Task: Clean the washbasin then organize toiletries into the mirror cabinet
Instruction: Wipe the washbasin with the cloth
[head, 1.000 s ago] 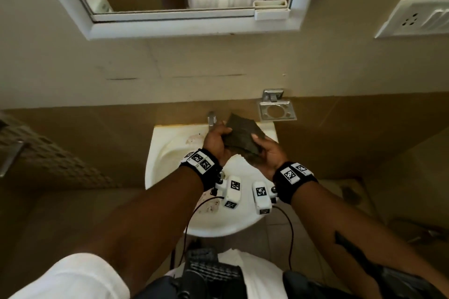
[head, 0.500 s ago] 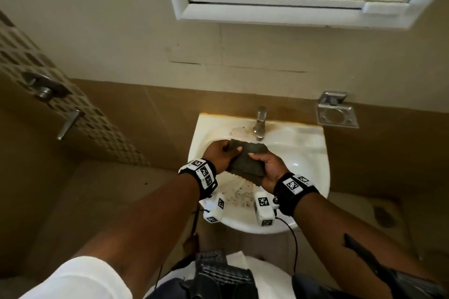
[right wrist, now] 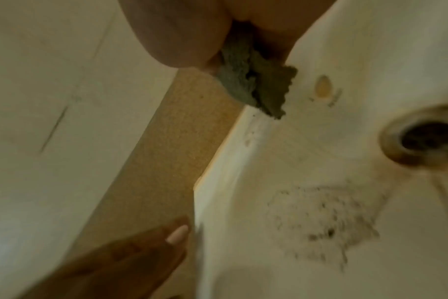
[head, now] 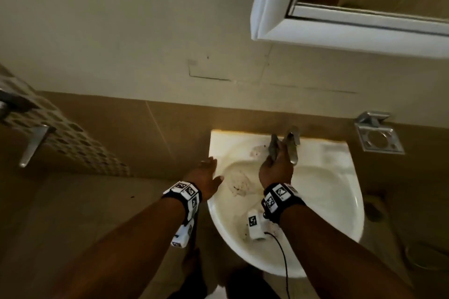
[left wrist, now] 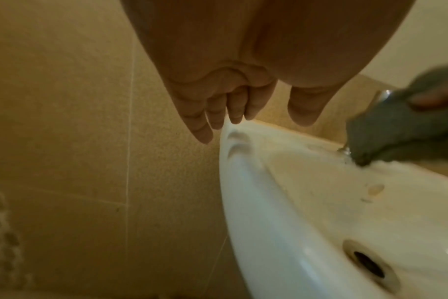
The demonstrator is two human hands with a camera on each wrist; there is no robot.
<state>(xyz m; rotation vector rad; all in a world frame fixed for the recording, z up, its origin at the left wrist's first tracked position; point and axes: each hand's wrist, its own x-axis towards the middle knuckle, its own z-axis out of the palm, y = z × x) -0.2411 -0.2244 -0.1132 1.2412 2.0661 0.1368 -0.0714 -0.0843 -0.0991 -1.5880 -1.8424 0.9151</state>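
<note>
A white washbasin (head: 340,192) hangs on the tiled wall, with dark specks of dirt (head: 239,181) on its left inner slope. My right hand (head: 275,165) grips a folded grey cloth (head: 274,147) at the back ledge, just left of the chrome tap (head: 292,145). In the right wrist view the cloth (right wrist: 253,85) sticks out of my fist and touches the basin's back edge. My left hand (head: 206,175) lies flat with straight fingers on the basin's left rim (left wrist: 230,141). The mirror cabinet (head: 340,31) hangs above, at upper right.
A chrome soap holder (head: 377,137) is fixed to the wall right of the basin. A metal lever handle (head: 31,145) sticks out at far left. The drain (left wrist: 368,265) sits at the bowl's bottom. Brown tiled floor lies below.
My left hand has let go of the cloth and moved out to the basin's left rim. My right hand has carried the cloth back toward the tap. The view has swung left.
</note>
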